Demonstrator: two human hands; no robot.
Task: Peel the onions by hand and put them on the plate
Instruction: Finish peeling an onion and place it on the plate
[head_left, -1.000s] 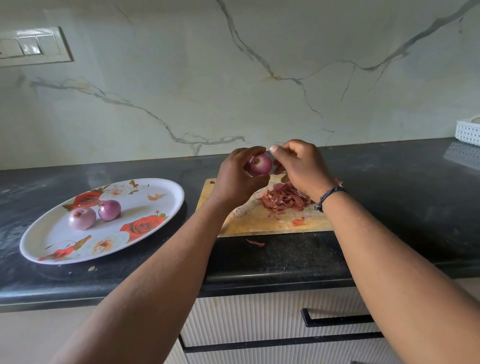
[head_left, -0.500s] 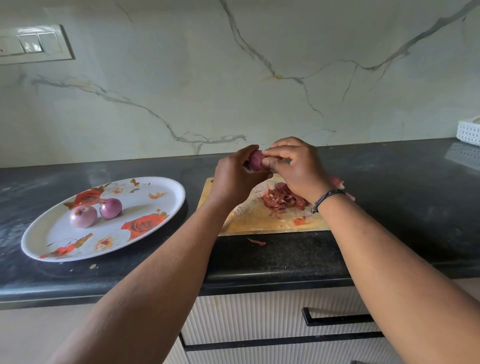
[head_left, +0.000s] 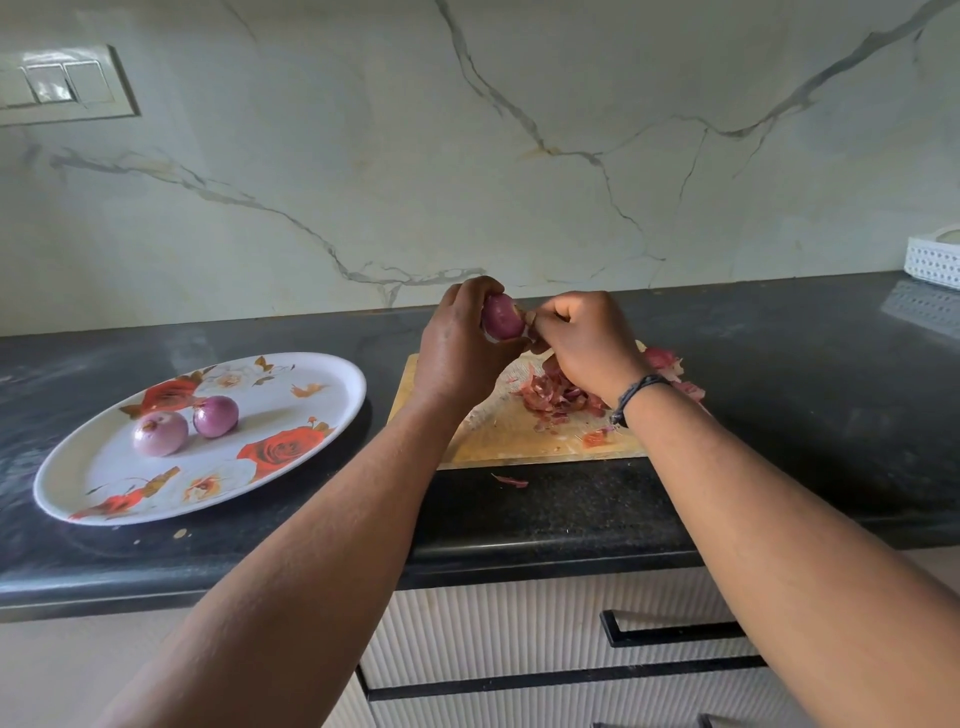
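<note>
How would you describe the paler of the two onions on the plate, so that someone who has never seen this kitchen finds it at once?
Start at the black countertop and find the oval white plate with red roses, left of the wooden cutting board. Two peeled onions lie side by side on the plate. The paler onion is the left one, nearer the camera, larger and pinker than the purple onion beside it.

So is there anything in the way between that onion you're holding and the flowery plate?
Nothing visible. The onion is held above the cutting board in the left hand, and only bare black counter lies between there and the plate.
</note>
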